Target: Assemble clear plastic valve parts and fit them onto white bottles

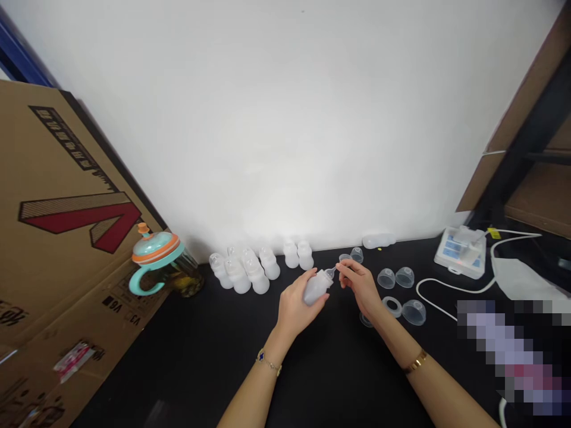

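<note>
Over the black desk (178, 368), the left hand (297, 306) grips a frosted plastic bottle (316, 289) steady while the right hand (359, 285) pinches its clear tip (331, 272)

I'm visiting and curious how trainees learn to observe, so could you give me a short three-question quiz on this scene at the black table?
1. Multiple choice: what does the left hand grip? A) a frosted white plastic bottle B) a teal-and-orange handled cup C) a flattened brown cardboard box
2. True or false: round clear plastic cups sit to the right of the right hand.
3. Fill in the blank: the shiny gold bangle is on the ____ wrist.

Key: 1. A; 2. True; 3. right
</note>
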`<action>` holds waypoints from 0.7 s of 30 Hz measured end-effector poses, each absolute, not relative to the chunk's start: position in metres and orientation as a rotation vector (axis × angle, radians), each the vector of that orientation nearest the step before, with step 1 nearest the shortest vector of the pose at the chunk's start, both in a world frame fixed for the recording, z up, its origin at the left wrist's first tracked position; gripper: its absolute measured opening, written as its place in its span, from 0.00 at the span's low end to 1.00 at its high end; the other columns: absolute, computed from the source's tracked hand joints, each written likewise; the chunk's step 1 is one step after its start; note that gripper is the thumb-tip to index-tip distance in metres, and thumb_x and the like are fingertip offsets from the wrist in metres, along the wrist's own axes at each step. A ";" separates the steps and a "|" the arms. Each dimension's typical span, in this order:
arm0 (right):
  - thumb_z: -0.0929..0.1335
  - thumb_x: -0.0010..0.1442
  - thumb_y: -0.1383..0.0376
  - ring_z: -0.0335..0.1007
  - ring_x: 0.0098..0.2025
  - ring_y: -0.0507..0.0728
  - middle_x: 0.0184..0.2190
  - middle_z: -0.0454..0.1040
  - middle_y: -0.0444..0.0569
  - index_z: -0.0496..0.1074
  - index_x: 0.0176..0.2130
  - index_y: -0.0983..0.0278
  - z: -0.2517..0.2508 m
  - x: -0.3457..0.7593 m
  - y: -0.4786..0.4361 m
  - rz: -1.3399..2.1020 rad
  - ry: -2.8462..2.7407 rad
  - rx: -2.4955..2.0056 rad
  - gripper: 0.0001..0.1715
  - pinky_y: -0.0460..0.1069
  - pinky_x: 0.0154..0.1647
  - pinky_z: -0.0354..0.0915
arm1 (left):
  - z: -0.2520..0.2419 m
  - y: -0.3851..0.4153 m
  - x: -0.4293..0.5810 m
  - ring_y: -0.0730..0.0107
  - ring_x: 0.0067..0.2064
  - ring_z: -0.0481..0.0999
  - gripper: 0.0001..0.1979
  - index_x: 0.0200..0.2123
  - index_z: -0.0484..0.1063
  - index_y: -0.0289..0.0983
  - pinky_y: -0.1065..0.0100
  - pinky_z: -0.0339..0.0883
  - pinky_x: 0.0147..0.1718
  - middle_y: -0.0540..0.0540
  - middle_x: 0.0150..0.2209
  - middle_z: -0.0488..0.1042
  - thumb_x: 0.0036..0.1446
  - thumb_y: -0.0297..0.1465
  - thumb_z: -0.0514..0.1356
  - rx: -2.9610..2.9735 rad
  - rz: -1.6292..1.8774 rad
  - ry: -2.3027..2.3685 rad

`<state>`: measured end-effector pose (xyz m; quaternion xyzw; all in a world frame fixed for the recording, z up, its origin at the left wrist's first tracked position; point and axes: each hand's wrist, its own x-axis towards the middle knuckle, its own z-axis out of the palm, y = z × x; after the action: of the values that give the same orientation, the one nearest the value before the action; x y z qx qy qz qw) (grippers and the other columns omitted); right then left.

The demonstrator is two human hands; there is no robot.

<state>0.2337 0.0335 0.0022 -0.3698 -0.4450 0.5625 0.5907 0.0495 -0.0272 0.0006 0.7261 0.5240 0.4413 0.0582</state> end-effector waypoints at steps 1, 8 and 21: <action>0.79 0.49 0.52 0.61 0.24 0.51 0.22 0.69 0.43 0.78 0.33 0.63 0.003 0.234 0.033 1.309 -1.033 -0.860 0.19 0.48 0.24 0.59 | 0.000 -0.027 0.049 0.60 0.53 0.80 0.28 0.59 0.67 0.43 0.60 0.76 0.53 0.47 0.54 0.78 0.56 0.36 0.67 2.209 1.337 1.589; 0.79 0.48 0.52 0.62 0.24 0.51 0.22 0.69 0.43 0.78 0.32 0.63 0.003 0.233 0.034 1.334 -1.034 -0.838 0.20 0.47 0.23 0.59 | 0.001 -0.029 0.050 0.60 0.53 0.80 0.28 0.60 0.67 0.44 0.60 0.75 0.55 0.47 0.55 0.77 0.56 0.35 0.67 2.269 1.363 1.586; 0.78 0.49 0.49 0.61 0.25 0.52 0.23 0.69 0.43 0.78 0.32 0.63 0.005 0.232 0.033 1.335 -1.076 -0.863 0.21 0.47 0.23 0.59 | 0.000 -0.029 0.052 0.60 0.51 0.81 0.29 0.61 0.66 0.44 0.60 0.76 0.52 0.46 0.54 0.79 0.56 0.37 0.67 2.250 1.321 1.622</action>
<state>0.2316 0.0327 0.0050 -0.3683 -0.4592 0.5695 0.5738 0.0517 -0.0291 -0.0003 0.7318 0.5278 0.4298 0.0347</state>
